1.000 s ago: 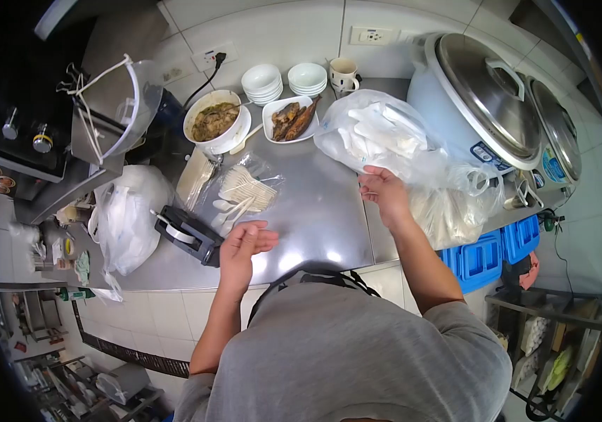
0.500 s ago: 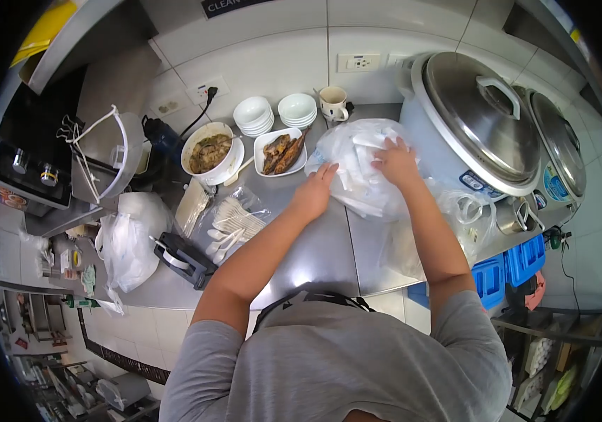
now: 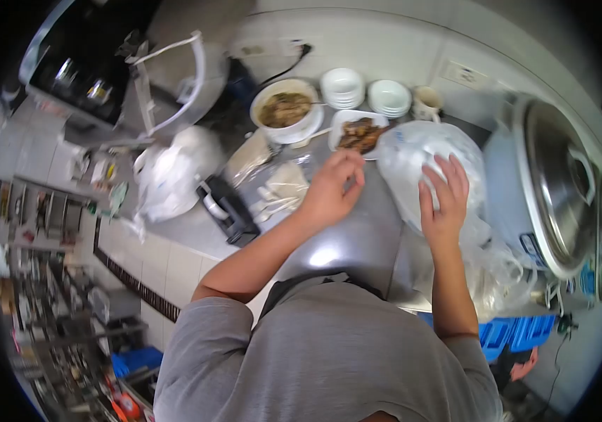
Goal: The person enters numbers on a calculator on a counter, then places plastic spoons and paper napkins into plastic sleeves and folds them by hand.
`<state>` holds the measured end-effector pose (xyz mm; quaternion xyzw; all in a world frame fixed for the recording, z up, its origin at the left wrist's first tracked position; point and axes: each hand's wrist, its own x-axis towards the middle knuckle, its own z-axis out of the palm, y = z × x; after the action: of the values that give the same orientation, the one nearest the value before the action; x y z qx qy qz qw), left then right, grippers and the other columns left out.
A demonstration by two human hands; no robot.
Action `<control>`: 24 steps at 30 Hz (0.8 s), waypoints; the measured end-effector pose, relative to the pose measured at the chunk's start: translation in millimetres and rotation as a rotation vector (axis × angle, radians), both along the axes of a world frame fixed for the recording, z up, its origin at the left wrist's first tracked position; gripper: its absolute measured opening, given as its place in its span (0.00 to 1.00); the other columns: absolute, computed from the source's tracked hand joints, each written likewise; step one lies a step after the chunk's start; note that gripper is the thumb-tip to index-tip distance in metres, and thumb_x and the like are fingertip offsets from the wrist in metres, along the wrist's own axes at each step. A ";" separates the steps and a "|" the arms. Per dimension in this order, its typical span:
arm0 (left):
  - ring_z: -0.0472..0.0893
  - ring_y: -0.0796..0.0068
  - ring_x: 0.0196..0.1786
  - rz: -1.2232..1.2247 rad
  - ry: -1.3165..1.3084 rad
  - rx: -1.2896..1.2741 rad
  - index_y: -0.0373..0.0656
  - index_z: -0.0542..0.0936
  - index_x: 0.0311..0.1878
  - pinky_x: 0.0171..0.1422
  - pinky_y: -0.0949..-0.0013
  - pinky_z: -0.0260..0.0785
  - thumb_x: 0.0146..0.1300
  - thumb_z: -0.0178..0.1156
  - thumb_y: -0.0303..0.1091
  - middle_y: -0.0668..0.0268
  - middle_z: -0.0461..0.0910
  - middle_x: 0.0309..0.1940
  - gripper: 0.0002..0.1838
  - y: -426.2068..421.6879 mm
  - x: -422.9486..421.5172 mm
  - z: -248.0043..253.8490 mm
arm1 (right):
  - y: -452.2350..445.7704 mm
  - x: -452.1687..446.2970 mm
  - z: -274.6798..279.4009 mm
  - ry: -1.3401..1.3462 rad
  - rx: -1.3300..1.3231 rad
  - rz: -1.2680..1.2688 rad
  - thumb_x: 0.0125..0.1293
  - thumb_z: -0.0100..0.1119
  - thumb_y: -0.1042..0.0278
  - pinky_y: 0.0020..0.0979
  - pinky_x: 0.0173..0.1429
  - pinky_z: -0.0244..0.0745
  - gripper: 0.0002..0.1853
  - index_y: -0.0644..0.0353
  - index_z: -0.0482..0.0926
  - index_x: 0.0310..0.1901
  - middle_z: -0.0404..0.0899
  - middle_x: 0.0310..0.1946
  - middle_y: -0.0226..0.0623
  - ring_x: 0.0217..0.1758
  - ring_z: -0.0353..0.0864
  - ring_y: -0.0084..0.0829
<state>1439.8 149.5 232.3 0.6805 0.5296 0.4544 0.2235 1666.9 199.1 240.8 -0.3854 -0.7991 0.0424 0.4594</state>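
Observation:
My right hand [image 3: 445,200] is open, its fingers spread over a puffed white plastic bag [image 3: 413,144] with more white bags inside. Whether the fingertips touch the bag, I cannot tell. To its left, my left hand [image 3: 334,188] hangs over the steel counter with its fingers loosely curled, a gap between thumb and fingers and nothing in it. Just beyond it is a white dish of browned cooked food [image 3: 361,135]. A clear bag of pale disposable spoons [image 3: 285,186] lies left of that hand.
A bowl of stew [image 3: 285,109], stacked white bowls [image 3: 343,86] and a mug [image 3: 426,102] line the wall. A large lidded pot [image 3: 557,176] stands right. At left are a black tape dispenser [image 3: 227,209] and a filled white bag [image 3: 178,176]. Clear plastic bags [image 3: 501,278] lie front right.
The view has swung left, so the counter things appear farther right. Both hands have lifted back from the white plastic bag; the left hand's fingers have curled.

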 end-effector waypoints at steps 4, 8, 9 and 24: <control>0.76 0.67 0.52 0.172 -0.040 -0.103 0.42 0.76 0.44 0.47 0.71 0.73 0.56 0.61 0.19 0.60 0.73 0.53 0.13 -74.3 -49.6 -26.0 | -48.0 -31.7 -21.1 -0.033 -0.286 0.319 0.58 0.62 0.74 0.40 0.57 0.71 0.12 0.56 0.82 0.46 0.79 0.51 0.42 0.55 0.77 0.45; 0.77 0.73 0.48 0.623 -0.212 0.049 0.43 0.77 0.44 0.45 0.71 0.71 0.58 0.61 0.22 0.62 0.76 0.50 0.11 -127.9 -144.1 -35.3 | -74.5 -50.7 -65.4 -0.065 -0.663 0.498 0.58 0.63 0.74 0.34 0.45 0.77 0.11 0.60 0.82 0.44 0.82 0.42 0.43 0.42 0.83 0.40; 0.77 0.75 0.47 0.702 -0.287 0.128 0.43 0.77 0.44 0.45 0.72 0.71 0.58 0.61 0.22 0.63 0.77 0.48 0.10 -137.4 -179.4 -37.4 | -80.4 -53.5 -70.8 -0.072 -0.717 0.500 0.59 0.63 0.74 0.33 0.44 0.77 0.11 0.61 0.82 0.44 0.83 0.41 0.43 0.41 0.83 0.39; 0.81 0.52 0.40 0.856 0.205 -0.301 0.38 0.81 0.46 0.44 0.58 0.72 0.67 0.57 0.38 0.53 0.84 0.39 0.14 -131.7 -412.5 -55.1 | -136.6 -175.8 -53.9 -0.047 -0.995 0.253 0.61 0.64 0.72 0.27 0.45 0.76 0.10 0.61 0.83 0.44 0.84 0.37 0.38 0.39 0.83 0.27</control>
<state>1027.3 17.8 177.3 0.4019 0.8423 0.3544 0.0585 1491.1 62.5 186.9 -0.4584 -0.7329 0.4640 0.1935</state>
